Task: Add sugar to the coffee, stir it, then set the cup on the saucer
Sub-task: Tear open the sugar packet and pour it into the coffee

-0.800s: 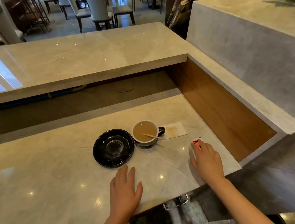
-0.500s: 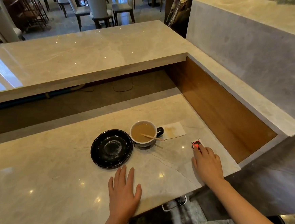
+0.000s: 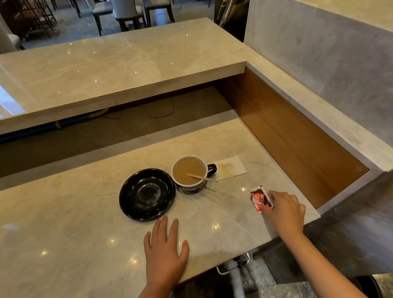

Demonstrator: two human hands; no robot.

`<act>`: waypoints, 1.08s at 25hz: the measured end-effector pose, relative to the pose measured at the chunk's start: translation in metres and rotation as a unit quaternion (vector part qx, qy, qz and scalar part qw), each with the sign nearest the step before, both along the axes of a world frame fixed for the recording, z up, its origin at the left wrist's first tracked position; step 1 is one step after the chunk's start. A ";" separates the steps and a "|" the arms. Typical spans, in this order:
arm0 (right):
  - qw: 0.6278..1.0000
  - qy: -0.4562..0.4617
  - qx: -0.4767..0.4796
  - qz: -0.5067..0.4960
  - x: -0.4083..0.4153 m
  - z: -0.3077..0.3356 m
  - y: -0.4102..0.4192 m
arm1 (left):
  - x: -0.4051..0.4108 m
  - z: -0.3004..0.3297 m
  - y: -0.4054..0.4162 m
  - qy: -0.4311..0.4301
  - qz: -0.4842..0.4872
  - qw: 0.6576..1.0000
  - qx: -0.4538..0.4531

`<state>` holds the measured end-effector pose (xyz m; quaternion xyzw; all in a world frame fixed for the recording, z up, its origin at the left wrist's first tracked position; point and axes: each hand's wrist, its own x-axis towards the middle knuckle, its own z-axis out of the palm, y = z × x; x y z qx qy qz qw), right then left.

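**Red sugar packet at right, fingers on it**

Red-white sugar packet (image 3: 260,198) lies flat near counter's right edge; right hand (image 3: 286,212) fingertips touch it, grip unclear. Light, floppy, pinch an edge. Left hand (image 3: 164,252) flat, empty. Cup (image 3: 190,174) beside saucer (image 3: 147,195).

Open marble counter, clutter only near its middle

The saucer (image 3: 147,194) touched the coffee cup (image 3: 190,174), whose stirrer (image 3: 202,177) jutted toward 4 o'clock; a stained napkin (image 3: 230,167) lay at the cup's 3 o'clock, and bare counter (image 3: 56,230) stretched toward 9 o'clock.
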<state>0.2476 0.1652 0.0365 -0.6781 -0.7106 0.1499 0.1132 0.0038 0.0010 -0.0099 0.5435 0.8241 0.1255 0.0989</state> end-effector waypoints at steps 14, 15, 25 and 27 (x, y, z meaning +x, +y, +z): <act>0.903 0.399 -0.125 -0.094 -0.009 0.013 -0.005 | -0.002 -0.002 0.001 0.028 -0.004 0.999 -0.025; 0.871 0.455 -0.155 -0.102 -0.013 0.020 -0.005 | -0.002 -0.002 0.001 0.029 -0.005 0.999 -0.029; 0.881 0.461 -0.097 0.029 -0.072 0.066 0.027 | -0.004 -0.005 0.000 0.036 -0.017 0.999 -0.016; 0.903 0.423 -0.046 0.051 -0.085 0.073 0.038 | -0.004 -0.006 -0.001 0.035 -0.020 0.999 -0.010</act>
